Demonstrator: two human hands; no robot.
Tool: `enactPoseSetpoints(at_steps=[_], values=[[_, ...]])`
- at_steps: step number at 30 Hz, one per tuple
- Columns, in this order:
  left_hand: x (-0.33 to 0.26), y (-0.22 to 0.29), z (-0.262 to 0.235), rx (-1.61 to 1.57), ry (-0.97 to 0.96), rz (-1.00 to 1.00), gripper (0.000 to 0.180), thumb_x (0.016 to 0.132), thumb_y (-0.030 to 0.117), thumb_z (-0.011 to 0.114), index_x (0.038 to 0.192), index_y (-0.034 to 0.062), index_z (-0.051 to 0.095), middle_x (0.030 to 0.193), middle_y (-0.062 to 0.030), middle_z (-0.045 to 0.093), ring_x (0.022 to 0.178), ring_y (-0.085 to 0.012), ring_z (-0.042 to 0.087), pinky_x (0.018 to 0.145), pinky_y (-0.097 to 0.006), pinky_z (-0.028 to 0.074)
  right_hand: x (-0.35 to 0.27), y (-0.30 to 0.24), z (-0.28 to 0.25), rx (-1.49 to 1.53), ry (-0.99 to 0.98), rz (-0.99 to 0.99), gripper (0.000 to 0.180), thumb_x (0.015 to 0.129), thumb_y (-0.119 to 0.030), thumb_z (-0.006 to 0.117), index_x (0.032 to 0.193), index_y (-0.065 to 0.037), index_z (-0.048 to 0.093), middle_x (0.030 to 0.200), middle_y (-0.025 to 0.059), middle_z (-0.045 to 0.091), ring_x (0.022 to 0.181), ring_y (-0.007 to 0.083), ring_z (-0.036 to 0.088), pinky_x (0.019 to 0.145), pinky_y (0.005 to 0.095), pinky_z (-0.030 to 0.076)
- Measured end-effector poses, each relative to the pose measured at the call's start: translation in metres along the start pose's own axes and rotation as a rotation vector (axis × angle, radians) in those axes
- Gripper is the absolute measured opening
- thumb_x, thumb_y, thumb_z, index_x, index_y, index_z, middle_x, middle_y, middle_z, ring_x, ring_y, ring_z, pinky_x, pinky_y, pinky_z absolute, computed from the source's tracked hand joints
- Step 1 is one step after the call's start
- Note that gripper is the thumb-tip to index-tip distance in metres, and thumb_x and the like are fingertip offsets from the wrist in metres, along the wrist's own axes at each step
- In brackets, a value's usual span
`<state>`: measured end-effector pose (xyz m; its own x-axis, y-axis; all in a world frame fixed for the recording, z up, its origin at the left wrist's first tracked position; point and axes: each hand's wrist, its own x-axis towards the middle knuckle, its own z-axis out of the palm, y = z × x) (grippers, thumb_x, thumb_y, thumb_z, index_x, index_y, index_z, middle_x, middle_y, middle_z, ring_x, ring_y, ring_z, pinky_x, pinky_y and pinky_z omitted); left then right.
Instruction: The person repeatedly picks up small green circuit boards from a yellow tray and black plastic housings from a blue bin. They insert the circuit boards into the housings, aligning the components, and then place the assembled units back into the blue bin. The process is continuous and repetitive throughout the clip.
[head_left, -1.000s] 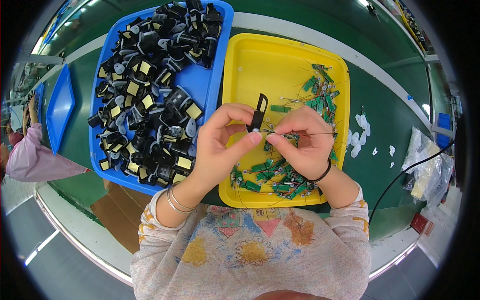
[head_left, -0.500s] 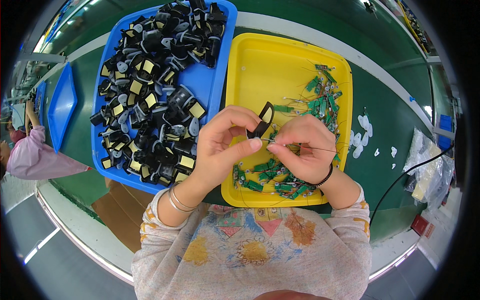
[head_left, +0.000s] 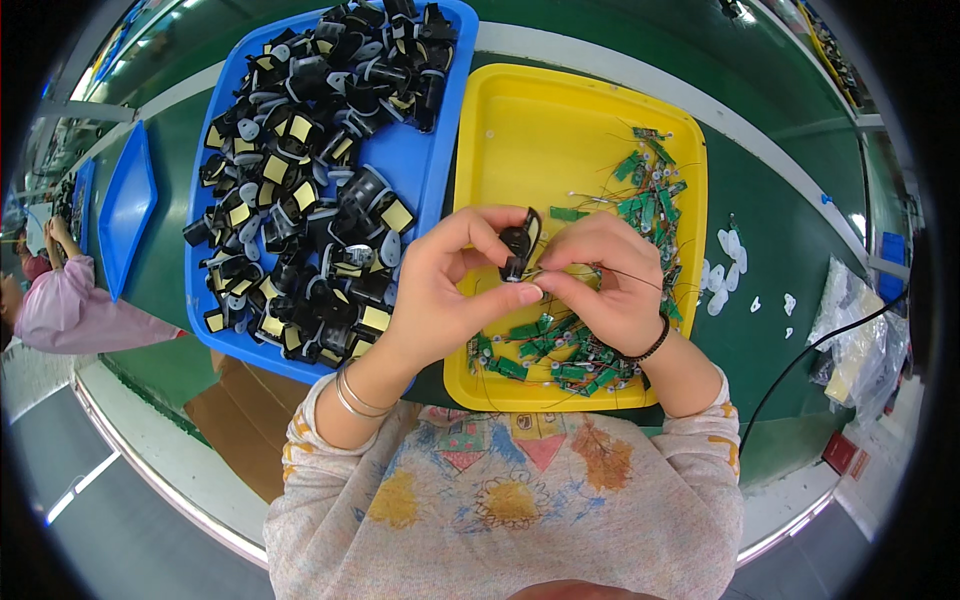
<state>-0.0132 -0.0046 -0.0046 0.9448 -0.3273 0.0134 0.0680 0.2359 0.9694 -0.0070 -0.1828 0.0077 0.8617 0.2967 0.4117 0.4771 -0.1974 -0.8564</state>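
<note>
Between the thumb and fingers of my left hand [head_left: 445,275] is a black plastic housing [head_left: 517,243] with a pale inner face. My right hand [head_left: 605,280] pinches a thin dark wire [head_left: 640,279] close against the housing's lower side; the wire's tail runs out to the right past the knuckles. Both hands hover over the near part of a yellow tray [head_left: 510,110], their thumb tips almost touching. Small green circuit boards [head_left: 640,210] with thin wires lie along the tray's right and near sides. What joins wire and housing is hidden by my fingertips.
A blue tray [head_left: 420,180] at left is heaped with black housings [head_left: 290,190] bearing cream pads. Right of the yellow tray lie small white pieces [head_left: 718,280], plastic bags [head_left: 850,335] and a black cable [head_left: 790,370]. Far left, a person in pink [head_left: 85,310] sits near another blue tray [head_left: 127,210].
The black housing has turned in my left fingers, now showing more of its rounded side. My right hand has shifted slightly left, bringing its fingertips closer to the housing.
</note>
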Motion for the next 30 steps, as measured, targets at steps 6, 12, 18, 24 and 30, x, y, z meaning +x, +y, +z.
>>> enactPoseSetpoints(at_steps=[6,12,18,24,30], values=[[0.001,0.002,-0.003,0.403,0.046,0.193,0.024,0.057,0.003,0.076,0.063,0.0027,0.053,0.095,-0.0146,0.057,0.088,-0.0212,0.058,0.076,-0.029,0.045,0.004,0.004,-0.005,0.035,-0.155,-0.008,0.014,0.067,-0.002,0.066,0.078,-0.005,0.06,0.077,0.006,0.059,0.07,0.0218,0.056,0.064,0.0291,0.045],[-0.002,0.007,-0.003,0.461,0.109,0.291,0.023,0.053,0.003,0.076,0.061,0.0028,0.054,0.088,-0.0136,0.059,0.083,-0.0222,0.059,0.071,-0.028,0.045,0.009,0.004,-0.013,0.179,-0.275,-0.108,0.024,0.064,-0.001,0.061,0.087,-0.006,0.056,0.086,0.0086,0.058,0.078,0.0262,0.055,0.07,0.0335,0.044],[-0.002,0.005,-0.004,0.484,0.065,0.329,0.023,0.054,0.003,0.076,0.065,0.0025,0.055,0.089,-0.0137,0.058,0.083,-0.021,0.059,0.07,-0.028,0.046,0.007,0.003,-0.006,-0.045,-0.212,-0.177,0.022,0.065,0.0,0.061,0.086,-0.006,0.058,0.081,0.0065,0.057,0.072,0.0243,0.055,0.065,0.0324,0.043],[0.003,0.016,0.011,0.477,0.141,0.199,0.024,0.063,0.003,0.071,0.081,0.0021,0.055,0.096,-0.0113,0.058,0.076,-0.0161,0.058,0.063,-0.024,0.047,0.001,0.005,-0.01,0.0,-0.186,0.118,0.013,0.07,-0.003,0.065,0.082,-0.004,0.061,0.069,0.0034,0.055,0.057,0.0097,0.05,0.051,0.0205,0.04],[0.001,0.01,-0.014,0.471,-0.036,0.095,0.029,0.073,0.005,0.065,0.099,0.0038,0.052,0.107,-0.0095,0.054,0.085,-0.0124,0.056,0.063,-0.023,0.045,0.001,0.005,-0.012,0.243,-0.171,0.229,0.01,0.075,-0.004,0.064,0.083,-0.002,0.059,0.07,0.001,0.055,0.061,0.0068,0.051,0.056,0.0205,0.042]])
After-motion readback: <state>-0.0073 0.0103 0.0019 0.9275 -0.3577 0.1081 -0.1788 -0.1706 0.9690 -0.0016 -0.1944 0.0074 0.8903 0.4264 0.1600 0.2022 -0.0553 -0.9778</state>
